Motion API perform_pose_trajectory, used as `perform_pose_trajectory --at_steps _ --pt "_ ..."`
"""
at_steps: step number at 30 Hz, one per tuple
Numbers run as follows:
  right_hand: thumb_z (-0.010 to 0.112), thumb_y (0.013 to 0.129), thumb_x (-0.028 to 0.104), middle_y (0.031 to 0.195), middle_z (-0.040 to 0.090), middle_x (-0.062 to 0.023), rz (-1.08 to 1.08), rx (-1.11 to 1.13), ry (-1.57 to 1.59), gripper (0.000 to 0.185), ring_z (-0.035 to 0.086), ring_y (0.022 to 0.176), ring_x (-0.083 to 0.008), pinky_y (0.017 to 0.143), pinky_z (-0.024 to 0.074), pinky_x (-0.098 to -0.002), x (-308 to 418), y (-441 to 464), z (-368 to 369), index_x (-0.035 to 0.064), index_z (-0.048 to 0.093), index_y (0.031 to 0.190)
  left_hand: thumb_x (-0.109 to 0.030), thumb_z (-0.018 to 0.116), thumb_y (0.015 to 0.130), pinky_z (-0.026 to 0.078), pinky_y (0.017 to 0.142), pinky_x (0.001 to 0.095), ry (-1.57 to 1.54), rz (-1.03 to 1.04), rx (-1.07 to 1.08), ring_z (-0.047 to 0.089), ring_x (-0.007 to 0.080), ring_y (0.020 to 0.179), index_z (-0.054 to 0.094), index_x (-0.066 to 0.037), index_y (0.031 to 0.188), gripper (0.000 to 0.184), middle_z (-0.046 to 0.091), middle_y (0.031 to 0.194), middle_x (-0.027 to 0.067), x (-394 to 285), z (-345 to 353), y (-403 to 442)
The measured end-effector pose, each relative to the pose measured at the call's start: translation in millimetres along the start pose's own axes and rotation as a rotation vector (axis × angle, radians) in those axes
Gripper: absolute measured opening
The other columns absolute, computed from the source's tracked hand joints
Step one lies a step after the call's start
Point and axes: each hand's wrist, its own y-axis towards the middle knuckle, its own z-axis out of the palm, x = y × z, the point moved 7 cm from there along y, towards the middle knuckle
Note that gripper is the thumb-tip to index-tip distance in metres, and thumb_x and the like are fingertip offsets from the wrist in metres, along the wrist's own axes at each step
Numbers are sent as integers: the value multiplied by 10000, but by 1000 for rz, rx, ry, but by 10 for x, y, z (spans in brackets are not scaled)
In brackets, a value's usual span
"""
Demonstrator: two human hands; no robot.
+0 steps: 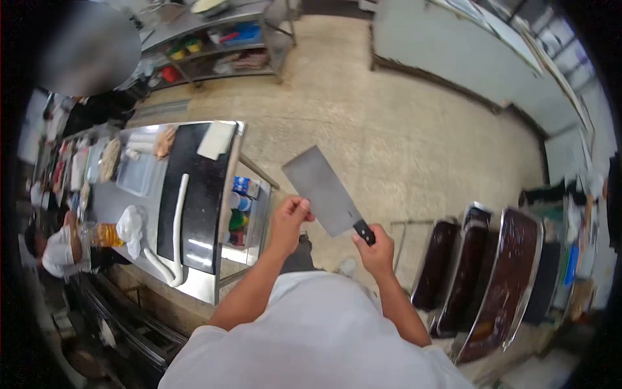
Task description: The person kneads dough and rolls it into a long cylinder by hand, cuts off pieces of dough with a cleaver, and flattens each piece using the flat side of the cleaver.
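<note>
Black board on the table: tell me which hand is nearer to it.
Left. The left hand is off to the right of the black board, apart from it; the right hand, holding the cleaver, is farther right.

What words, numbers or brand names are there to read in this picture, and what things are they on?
None that I can read.
Wide grey metal cleaver with a black handle, in the right hand: a small dark mark on the blade, too small to read.
Blue-and-white box under the shiny metal table: too blurred to tell if there are words.
</note>
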Motion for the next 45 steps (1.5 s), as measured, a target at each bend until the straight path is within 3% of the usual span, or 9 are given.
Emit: perform_pose_trajectory --at_steps 9,12,17,24,27,33,38,40,45 --pt "810 836 249 635 595 -46 -128 188 -60 277 558 559 -151 543 450 -314 620 1175 968 44 653 936 -184 578 1042 525 820 297 101 134 -47 625 120 847 629 -19 1077 176 660 947 37 -334 -938 888" --pt "810 841 243 638 591 -34 -102 207 -91 277 539 565 -136 545 443 -305 972 1630 1220 37 657 945 -189 539 1060 528 834 309 -129 138 -37 626 127 863 623 -9 1142 216 651 950 42 -496 -1098 1289" --pt "786 873 222 680 544 13 -112 181 192 279 489 563 -94 525 420 -284 1133 2346 1635 22 615 965 -49 519 982 531 781 333 -225 64 -65 548 122 747 604 -54 1207 241 557 850 2 -716 -1293 1870" --pt "721 923 170 723 543 16 -1 402 278 217 511 590 -57 530 433 -230 1406 3009 2095 29 568 985 -137 543 1033 508 717 268 -145 -43 88 585 92 808 610 -41 1191 196 576 902 -13 -833 -1004 2351" --pt "733 924 173 746 566 2 37 544 408 242 537 599 -68 535 442 -225 1394 3391 2370 21 565 1009 -144 550 1031 515 722 278 -179 86 103 587 98 841 619 -38 1177 194 580 902 -12 -644 -995 2656" --pt "744 918 190 738 549 19 -77 894 316 254 509 590 -60 531 427 -231 1745 4626 3131 22 579 1011 -181 616 998 507 731 282 79 -42 -207 580 107 859 621 -17 1168 236 619 951 10 -716 -1342 3391" --pt "740 928 228 736 547 18 -161 1228 204 262 495 609 -49 545 422 -230 2276 5298 3549 21 587 984 -189 660 972 527 767 312 -58 38 -605 587 133 846 626 -24 1189 275 628 968 18 -1283 -1313 3645" --pt "698 965 246 729 555 11 -232 1343 193 253 504 601 -57 547 431 -229 2448 5328 3777 25 583 1007 -219 710 946 534 816 355 160 199 -668 604 150 871 608 -27 1258 381 632 975 26 -1380 -1302 3682" --pt "551 1049 327 780 588 -2 -119 1757 295 298 528 634 -70 557 444 -227 2759 4739 4294 33 573 1096 -296 735 943 534 864 375 53 491 -957 608 182 1054 549 -33 1357 525 621 1150 88 -1641 -1293 3427"
